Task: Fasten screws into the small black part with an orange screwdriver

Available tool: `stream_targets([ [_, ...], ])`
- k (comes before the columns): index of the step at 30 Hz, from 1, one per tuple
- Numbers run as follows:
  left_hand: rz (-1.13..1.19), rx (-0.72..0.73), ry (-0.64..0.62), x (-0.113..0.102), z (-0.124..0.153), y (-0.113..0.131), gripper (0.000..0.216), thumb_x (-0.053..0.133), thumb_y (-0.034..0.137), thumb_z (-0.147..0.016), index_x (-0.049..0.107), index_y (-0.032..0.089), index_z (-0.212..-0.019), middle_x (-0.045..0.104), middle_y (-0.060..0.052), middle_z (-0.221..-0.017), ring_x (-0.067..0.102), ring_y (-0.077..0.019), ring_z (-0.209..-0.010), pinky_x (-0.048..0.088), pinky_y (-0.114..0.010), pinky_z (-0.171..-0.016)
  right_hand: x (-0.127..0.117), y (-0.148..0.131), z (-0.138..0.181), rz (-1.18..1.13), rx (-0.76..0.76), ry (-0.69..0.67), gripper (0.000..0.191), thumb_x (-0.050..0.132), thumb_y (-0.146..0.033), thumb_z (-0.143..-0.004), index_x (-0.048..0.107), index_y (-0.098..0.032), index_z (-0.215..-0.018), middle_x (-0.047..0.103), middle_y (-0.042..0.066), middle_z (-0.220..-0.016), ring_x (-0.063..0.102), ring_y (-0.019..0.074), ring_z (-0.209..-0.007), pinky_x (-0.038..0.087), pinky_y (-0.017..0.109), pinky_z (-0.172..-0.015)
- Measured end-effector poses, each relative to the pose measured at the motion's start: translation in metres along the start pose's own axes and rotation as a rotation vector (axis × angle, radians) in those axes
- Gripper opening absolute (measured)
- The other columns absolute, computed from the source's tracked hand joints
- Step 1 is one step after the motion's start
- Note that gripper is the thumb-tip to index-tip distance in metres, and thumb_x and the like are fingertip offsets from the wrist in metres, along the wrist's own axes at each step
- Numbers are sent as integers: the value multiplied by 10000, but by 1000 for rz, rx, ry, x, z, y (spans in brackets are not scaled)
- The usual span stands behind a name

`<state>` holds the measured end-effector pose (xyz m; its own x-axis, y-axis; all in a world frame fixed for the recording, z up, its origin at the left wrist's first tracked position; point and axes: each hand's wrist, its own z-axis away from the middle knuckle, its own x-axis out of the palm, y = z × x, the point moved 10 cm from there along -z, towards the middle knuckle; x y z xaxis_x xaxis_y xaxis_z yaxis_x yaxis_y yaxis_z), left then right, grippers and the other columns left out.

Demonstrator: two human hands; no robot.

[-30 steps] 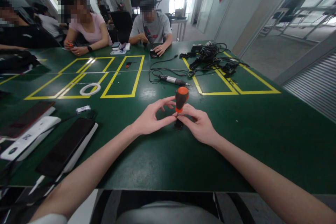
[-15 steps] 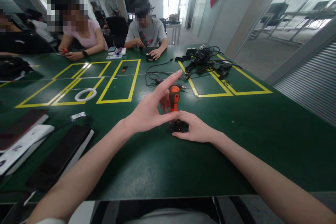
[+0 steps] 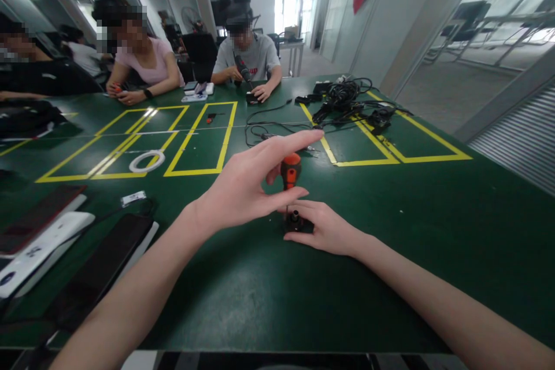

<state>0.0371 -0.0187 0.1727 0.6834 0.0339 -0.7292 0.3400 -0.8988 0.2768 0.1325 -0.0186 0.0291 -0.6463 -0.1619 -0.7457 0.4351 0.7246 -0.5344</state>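
Observation:
An orange and black screwdriver (image 3: 291,172) stands upright, its thin shaft reaching down to a small black part (image 3: 295,223) on the table. My left hand (image 3: 243,182) is around the handle: the thumb crosses its lower end, the index finger stretches past its top, and the other fingers curl in beside it, partly hidden. With thumb and fingers on either side, my right hand (image 3: 332,228) grips the black part low against the tabletop. A short dark post sticks up from that part; the rest is covered by my fingers.
Beyond my hands lie a tangle of black cables (image 3: 347,98) and a white ring (image 3: 147,161). Power banks (image 3: 47,237) and a black slab-shaped device (image 3: 102,266) are at left. Yellow tape marks the green table (image 3: 243,295). Across it, a person (image 3: 249,60) works with a power drill.
My view has shifted slightly. The left index finger now points flatter, more to the right, and the left thumb has shifted a little against the screwdriver. The right hand still grips the black part.

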Motion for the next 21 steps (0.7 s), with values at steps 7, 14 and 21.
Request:
stream_targets([
  [7, -78, 47, -24, -1, -2, 5, 477, 591, 273, -978, 543, 251, -1452, 703, -37, -1167, 699, -164, -971, 573, -281, -848, -9, -1, 1, -125, 32, 1, 245, 720, -258, -900, 693, -174, -1128, 786, 72, -958, 737, 194, -765, 586, 305, -707],
  [14, -171, 56, 36, -6, -2, 5, 455, 683, 387, -937, 606, 210, -1350, 749, -48, -1059, 683, -131, -780, 528, -222, -702, -6, 1, 0, -115, 52, -13, 220, 717, -281, -890, 686, -171, -1078, 782, 76, -952, 727, 194, -781, 579, 304, -727],
  [21, 51, -29, 25, -9, -8, 6, 351, 558, 232, -941, 676, 172, -1267, 758, -87, -1112, 706, -157, -854, 542, -246, -715, -4, 3, 0, -121, 43, -15, 247, 743, -243, -861, 687, -164, -1088, 751, 59, -913, 691, 177, -744, 565, 293, -708],
])
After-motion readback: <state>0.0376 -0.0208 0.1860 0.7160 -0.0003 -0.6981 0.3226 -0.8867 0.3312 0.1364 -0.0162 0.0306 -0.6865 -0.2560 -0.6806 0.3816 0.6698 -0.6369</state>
